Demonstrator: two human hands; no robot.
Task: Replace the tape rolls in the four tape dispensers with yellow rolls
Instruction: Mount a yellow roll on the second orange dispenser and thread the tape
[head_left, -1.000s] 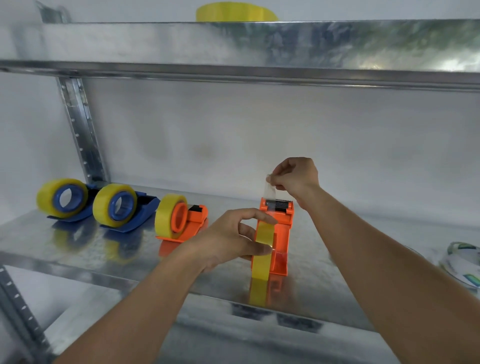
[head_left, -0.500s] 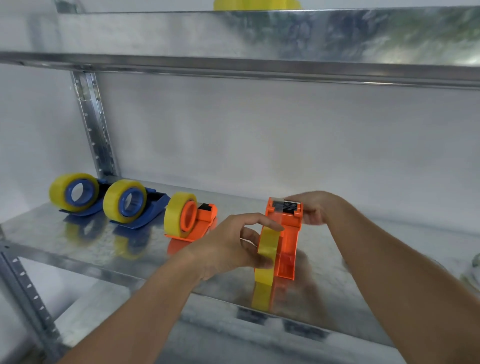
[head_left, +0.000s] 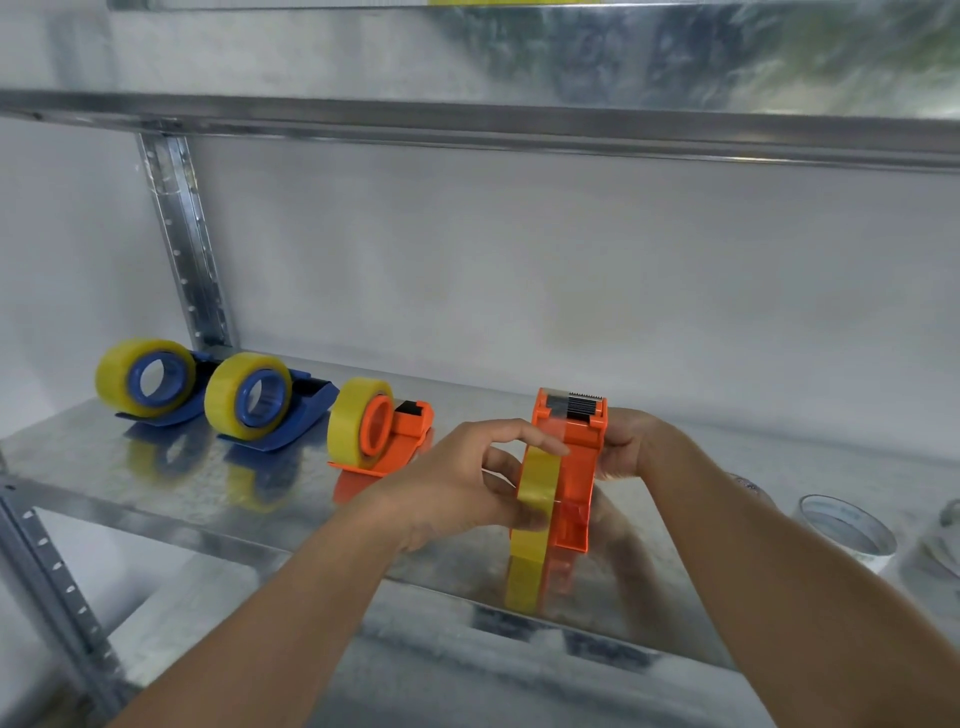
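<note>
An orange tape dispenser (head_left: 576, 467) stands end-on on the metal shelf (head_left: 156, 478), with a yellow roll (head_left: 535, 504) in it. My left hand (head_left: 457, 483) grips the roll from the left. My right hand (head_left: 628, 441) holds the dispenser's right side just below the cutter. To the left stand another orange dispenser (head_left: 405, 436) with a yellow roll (head_left: 350, 421) and two blue dispensers (head_left: 296, 410) (head_left: 200, 374), each carrying a yellow roll (head_left: 234, 395) (head_left: 122, 371).
Clear or white tape rolls (head_left: 847, 525) (head_left: 940, 540) lie at the shelf's right end. An upper metal shelf (head_left: 467, 119) overhangs the work area, with a sliver of yellow on top. A perforated upright post (head_left: 182, 244) stands at the back left.
My right hand came down from above the cutter, where it pinched the tape end, to the dispenser's right side. The view shifted right and closer.
</note>
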